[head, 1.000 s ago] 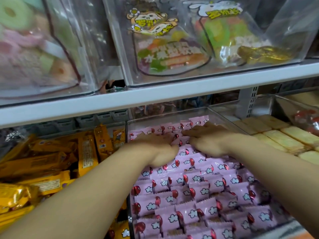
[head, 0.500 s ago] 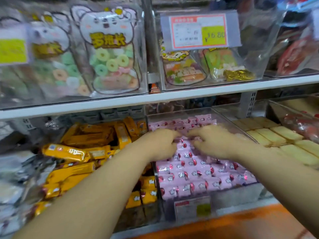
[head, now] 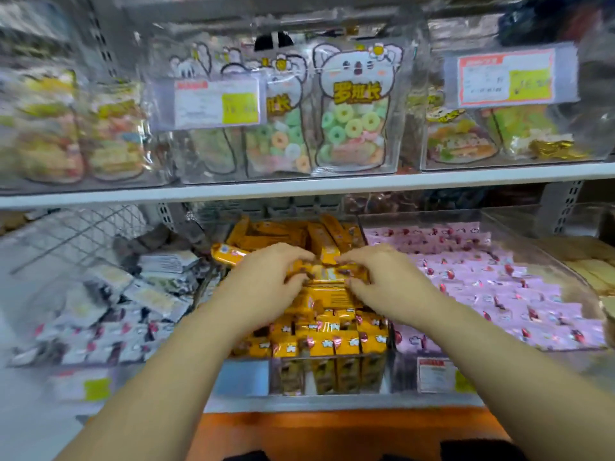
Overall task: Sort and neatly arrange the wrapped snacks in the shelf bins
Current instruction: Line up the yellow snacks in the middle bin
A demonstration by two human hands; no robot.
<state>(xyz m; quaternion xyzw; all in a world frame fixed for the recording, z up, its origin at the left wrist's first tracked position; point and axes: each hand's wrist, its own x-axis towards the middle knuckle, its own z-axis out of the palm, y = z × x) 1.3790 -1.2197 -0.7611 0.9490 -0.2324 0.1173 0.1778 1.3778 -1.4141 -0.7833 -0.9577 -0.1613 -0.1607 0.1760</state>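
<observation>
On the upper shelf (head: 299,188), bags of ring candy (head: 352,128) stand in clear bins behind price tags (head: 216,102). Below, pink wrapped snacks (head: 499,281) fill the right bin and pale packets (head: 133,294) lie heaped on the left. Over the middle bin of yellow wrapped snacks (head: 332,341), the left hand (head: 266,281) and right hand (head: 386,281) each pinch an end of one yellow bar (head: 327,272), held crosswise just above the pile.
</observation>
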